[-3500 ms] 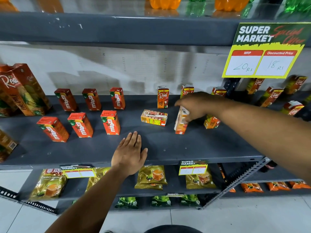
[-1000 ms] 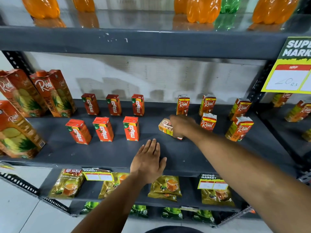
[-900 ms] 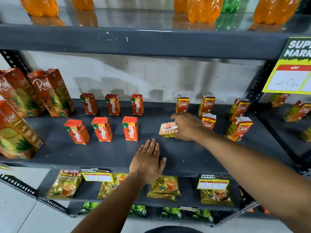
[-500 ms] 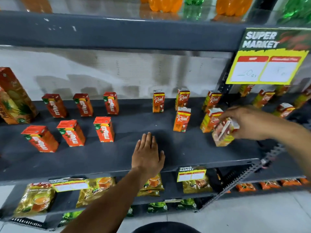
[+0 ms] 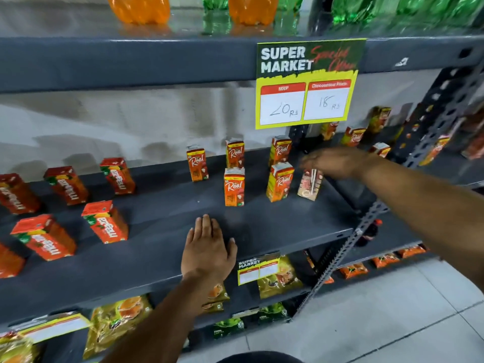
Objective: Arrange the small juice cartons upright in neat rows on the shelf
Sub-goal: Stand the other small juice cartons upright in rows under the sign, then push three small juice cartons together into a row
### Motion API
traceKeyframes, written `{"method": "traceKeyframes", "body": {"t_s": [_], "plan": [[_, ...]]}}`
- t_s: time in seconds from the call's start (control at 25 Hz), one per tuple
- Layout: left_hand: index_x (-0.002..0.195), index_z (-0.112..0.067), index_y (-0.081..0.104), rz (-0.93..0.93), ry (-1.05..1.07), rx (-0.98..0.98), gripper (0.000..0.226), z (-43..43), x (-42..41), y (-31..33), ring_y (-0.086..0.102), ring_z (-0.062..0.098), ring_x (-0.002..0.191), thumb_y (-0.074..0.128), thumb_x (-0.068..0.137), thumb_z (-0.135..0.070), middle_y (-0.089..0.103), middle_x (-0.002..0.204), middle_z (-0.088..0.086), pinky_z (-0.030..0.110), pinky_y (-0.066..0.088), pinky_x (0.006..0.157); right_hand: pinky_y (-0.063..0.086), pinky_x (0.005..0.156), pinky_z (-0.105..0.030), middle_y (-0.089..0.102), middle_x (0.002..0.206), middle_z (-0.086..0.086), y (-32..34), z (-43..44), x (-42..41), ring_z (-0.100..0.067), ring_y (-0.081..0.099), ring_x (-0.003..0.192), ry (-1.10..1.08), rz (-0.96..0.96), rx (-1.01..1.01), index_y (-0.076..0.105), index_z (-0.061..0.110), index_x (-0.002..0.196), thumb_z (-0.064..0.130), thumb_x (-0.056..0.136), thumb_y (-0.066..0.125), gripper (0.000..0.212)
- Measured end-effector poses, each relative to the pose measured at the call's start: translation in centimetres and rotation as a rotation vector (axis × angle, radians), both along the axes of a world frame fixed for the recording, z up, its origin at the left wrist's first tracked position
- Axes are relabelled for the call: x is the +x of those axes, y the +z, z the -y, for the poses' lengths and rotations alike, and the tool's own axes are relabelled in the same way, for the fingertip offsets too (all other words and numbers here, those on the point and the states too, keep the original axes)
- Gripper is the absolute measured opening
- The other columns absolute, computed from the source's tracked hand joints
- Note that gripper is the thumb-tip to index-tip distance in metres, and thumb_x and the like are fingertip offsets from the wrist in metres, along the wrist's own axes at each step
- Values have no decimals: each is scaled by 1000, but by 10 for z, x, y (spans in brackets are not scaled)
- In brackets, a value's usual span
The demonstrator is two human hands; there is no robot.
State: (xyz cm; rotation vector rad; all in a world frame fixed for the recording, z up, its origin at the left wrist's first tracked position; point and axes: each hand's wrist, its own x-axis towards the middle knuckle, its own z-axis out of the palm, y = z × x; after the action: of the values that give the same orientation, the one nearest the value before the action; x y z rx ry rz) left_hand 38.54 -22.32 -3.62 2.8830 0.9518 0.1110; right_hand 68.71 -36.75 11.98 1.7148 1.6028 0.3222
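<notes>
Small orange "Real" juice cartons stand upright on the dark grey shelf [image 5: 162, 231] in two rows: three at the back [image 5: 235, 154] and two in front [image 5: 234, 187]. At the right end of the front row a further juice carton [image 5: 310, 186] stands with its pale back face and straw toward me, slightly tilted. My right hand [image 5: 337, 163] reaches in from the right, its fingertips closed on this carton's top. My left hand [image 5: 207, 250] lies flat on the shelf near its front edge, holding nothing. Red Maaza cartons [image 5: 106, 222] stand in rows to the left.
A yellow "Super Market" price sign [image 5: 306, 82] hangs from the shelf above. A slotted metal post [image 5: 348, 247] stands at the shelf's right end, with more cartons [image 5: 353, 136] on the neighbouring shelf. Bottles [image 5: 138, 9] stand on top, and snack packets [image 5: 117, 320] lie below.
My right hand picked up the carton that lay on its side, carried it right and set it upright at the front row's right end. The left hand stayed flat on the shelf.
</notes>
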Motion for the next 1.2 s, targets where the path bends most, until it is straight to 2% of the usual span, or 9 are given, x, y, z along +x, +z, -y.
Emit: {"method": "traceKeyframes", "body": {"t_s": [0.08,0.16,0.32,0.44,0.8,0.92,1.0,1.08,1.2], "plan": [[148,-2,13,-5,3,13,74,0,0,-1,5,28,146,12,94,-52,9,159,16,38,9,118,33,113,-39,42,151,-7,7,0,-2,-28,39,137,-80,-146,28,47,18,139,15,94,45,45],[148,-3,13,-6,7,15,73,1,0,-2,4,27,146,12,94,-53,9,159,16,38,9,118,39,106,-35,49,144,-4,12,1,0,-25,46,131,-195,-349,125,50,20,137,8,89,56,50],[148,-3,13,-8,12,23,73,2,-1,-1,4,27,146,12,94,-53,10,159,15,38,9,118,52,72,-36,67,94,-6,13,-5,7,-23,62,82,-347,-504,239,63,18,98,45,79,70,34],[148,-3,12,-11,22,20,73,2,0,-1,4,26,146,12,94,-52,9,159,15,37,8,118,45,60,-34,58,69,-9,7,-12,9,-22,55,61,-589,-459,322,55,11,70,64,84,52,55],[148,-3,15,-7,25,25,74,1,2,-3,5,26,146,12,93,-53,11,159,14,39,10,118,42,66,-32,55,81,-10,-14,-17,2,-28,55,78,-736,-502,635,61,4,94,58,89,48,56],[148,-4,13,9,7,-27,73,-2,0,-6,4,25,146,16,94,-53,10,159,13,38,9,119,44,69,-35,53,80,-8,-17,-19,2,-33,58,87,-747,-516,679,55,8,83,70,86,41,63],[147,-8,20,160,12,-171,72,-8,-1,-4,18,27,143,35,92,-53,25,155,11,40,21,116,41,70,-35,54,72,-6,-25,-16,9,-31,57,82,-753,-721,876,50,13,71,74,84,36,64],[142,-17,28,430,77,-485,74,-22,7,8,39,23,131,61,84,-48,43,141,1,40,36,107,45,78,-37,62,85,-6,-40,-11,14,-28,60,89,-833,-1137,1226,59,16,84,77,79,41,64],[149,-17,15,542,112,-766,107,-54,40,23,33,17,135,83,69,-35,35,148,-2,34,30,109,49,87,-40,68,95,1,-72,-7,10,-21,64,95,-1013,-1785,1621,64,20,107,61,80,61,49]]}}
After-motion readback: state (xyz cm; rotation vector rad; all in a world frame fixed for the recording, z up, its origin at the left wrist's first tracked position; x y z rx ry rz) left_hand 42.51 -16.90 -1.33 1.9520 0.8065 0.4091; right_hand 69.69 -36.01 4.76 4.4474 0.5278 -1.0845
